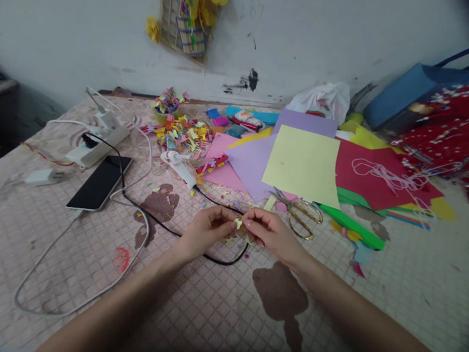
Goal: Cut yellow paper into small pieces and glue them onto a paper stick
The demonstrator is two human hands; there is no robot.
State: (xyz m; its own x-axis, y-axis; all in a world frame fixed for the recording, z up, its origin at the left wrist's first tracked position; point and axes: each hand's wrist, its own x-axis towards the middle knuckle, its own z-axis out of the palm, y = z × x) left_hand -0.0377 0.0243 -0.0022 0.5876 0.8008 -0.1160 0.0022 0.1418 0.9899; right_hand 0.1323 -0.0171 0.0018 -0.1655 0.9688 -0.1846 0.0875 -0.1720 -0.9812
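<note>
A small pale yellow paper piece (238, 224) is pinched between the fingertips of my left hand (210, 230) and my right hand (266, 231), which nearly meet over the table. Gold-handled scissors (304, 216) lie just right of my right hand. Beyond my hands rests a white glue gun (179, 168), its black cord looping under my left wrist. Sheets of coloured paper, a pale yellow one (303, 162) on top, spread to the right. Behind the glue gun is a pile of small cut paper pieces (184, 134).
At the left are a phone (100, 183), a power strip (98, 147), a charger (41, 177) and looping cables. A cup of paper bits (166, 112) stands near the wall. White string (403, 177) and a red glittery cloth (452, 129) lie at the right.
</note>
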